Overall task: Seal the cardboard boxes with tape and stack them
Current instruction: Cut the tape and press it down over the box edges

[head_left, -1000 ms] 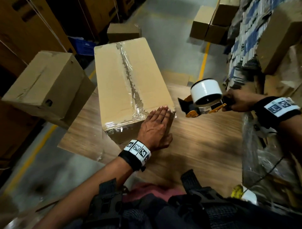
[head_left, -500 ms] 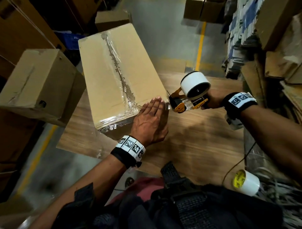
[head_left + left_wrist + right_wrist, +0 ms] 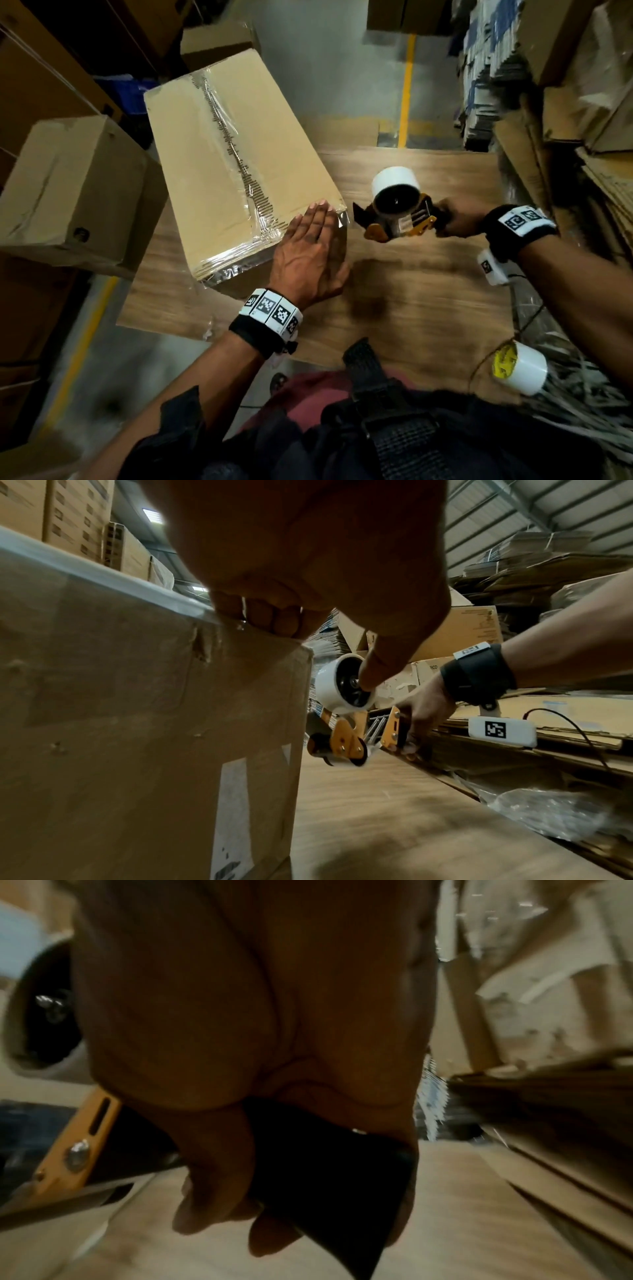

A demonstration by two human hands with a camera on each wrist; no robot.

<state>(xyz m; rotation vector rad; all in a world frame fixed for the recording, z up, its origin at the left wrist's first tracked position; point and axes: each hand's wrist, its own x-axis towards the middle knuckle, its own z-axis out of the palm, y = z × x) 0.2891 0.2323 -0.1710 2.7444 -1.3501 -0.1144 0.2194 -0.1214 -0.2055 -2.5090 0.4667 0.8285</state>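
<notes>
The right wrist view is blurred; only the dispenser's black handle and orange frame are legible. The wood-grain tabletop (image 3: 394,308) stands among stacked warehouse cartons. On it lies the long brown cardboard box (image 3: 219,164), its seam taped. The left hand (image 3: 308,253) presses flat, fingers straight, against its near corner. The right hand (image 3: 457,219) has its grip wrapped around the orange tape dispenser with white roll (image 3: 397,209), just beside the box.

A tall cardboard box (image 3: 236,164) stands on the wooden desk (image 3: 411,294), its top seam closed under a strip of clear tape (image 3: 233,150) that folds over the near edge. Just right of its near corner is an orange-framed tape dispenser (image 3: 399,214), carrying a white roll, held clear of the desk.
</notes>
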